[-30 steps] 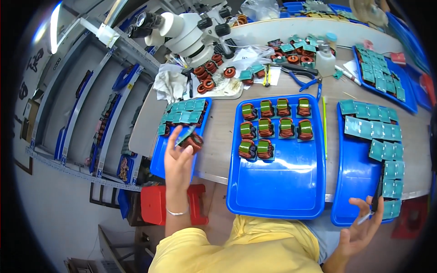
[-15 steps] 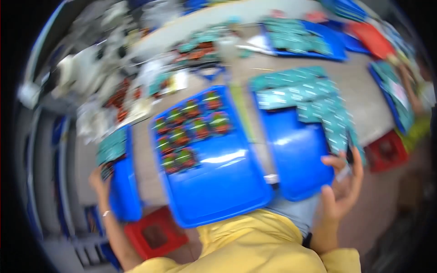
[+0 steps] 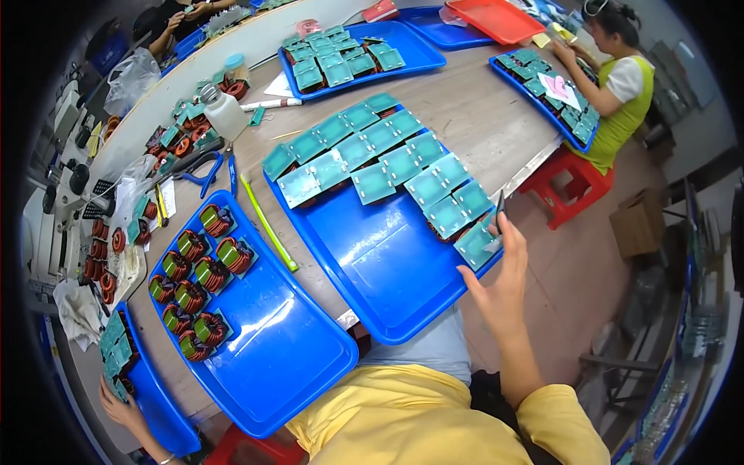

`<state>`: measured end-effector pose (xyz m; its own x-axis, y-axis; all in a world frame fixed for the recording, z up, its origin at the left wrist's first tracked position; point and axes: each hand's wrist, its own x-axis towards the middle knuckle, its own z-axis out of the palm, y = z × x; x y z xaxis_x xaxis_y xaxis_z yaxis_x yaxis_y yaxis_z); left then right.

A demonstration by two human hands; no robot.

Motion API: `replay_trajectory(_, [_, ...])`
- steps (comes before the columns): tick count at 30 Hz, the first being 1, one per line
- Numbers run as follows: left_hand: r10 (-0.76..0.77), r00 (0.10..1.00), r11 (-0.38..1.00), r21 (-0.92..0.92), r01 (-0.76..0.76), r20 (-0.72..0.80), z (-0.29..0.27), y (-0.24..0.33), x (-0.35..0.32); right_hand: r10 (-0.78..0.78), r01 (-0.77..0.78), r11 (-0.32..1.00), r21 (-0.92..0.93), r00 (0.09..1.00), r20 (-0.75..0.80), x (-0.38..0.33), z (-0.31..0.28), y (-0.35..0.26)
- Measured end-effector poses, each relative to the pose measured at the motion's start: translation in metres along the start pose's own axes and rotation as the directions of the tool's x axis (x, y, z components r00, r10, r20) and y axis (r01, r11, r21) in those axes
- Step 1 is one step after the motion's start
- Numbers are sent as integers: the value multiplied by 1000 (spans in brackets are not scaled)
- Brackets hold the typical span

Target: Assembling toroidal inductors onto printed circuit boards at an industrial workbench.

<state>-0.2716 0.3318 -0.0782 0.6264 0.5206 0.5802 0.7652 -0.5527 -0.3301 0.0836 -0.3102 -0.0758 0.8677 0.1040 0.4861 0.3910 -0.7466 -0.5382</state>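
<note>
At the far left, my left hand [image 3: 118, 408] has its fingers closed at the edge of a green circuit board [image 3: 120, 387], at the near end of the row in a narrow-looking blue tray [image 3: 167, 411]. My right hand [image 3: 505, 283] is over the right edge of the middle blue tray [image 3: 380, 260], thumb spread away. A dark slim pointed tool [image 3: 501, 203] sticks up from its fingers; its kind is unclear. Beside the thumb lies a circuit board [image 3: 477, 242], the last of several laid coil side down. Another blue tray [image 3: 263, 364] bears boards with copper-wound coils [image 3: 211, 273] facing up.
Blue-handled pliers [image 3: 205, 174], a yellow-green strip [image 3: 267, 225] and a white bottle [image 3: 225, 115] lie or stand behind the trays. A back tray [image 3: 422, 54] holds more boards. To the right, a co-worker [image 3: 628, 93] sits on a red stool [image 3: 570, 186].
My view has swung to the right, so the trays appear farther left. My left hand stays at the left tray's boards, and my right hand stays at the middle tray's right edge.
</note>
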Motion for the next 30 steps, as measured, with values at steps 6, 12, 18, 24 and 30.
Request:
replay_trajectory(6, [41, 991, 839, -534, -106, -131, -135, 170, 5, -31, 48, 987, 153, 994, -106, 2, 7, -5])
replay_trajectory(12, [251, 968, 199, -978, -67, -16, -214, 323, -12, 9, -48, 875, 482, 996, 84, -2, 19, -29])
replay_trajectory(18, [671, 732, -130, -991, -42, -119, -247, 407, -19, -60, -211, 619, 757, 948, 313, 2, 18, -77])
replay_trajectory(24, [587, 793, -307, -951, 31, -164, -249, 390, -23, -158, -488, 257, 834, 831, 534, 9, 8, -106])
replay_trajectory(30, [530, 848, -384, -900, 207, -31, -254, 376, -30, -295, -327, 336, 884, 854, 428, 1, 11, -101])
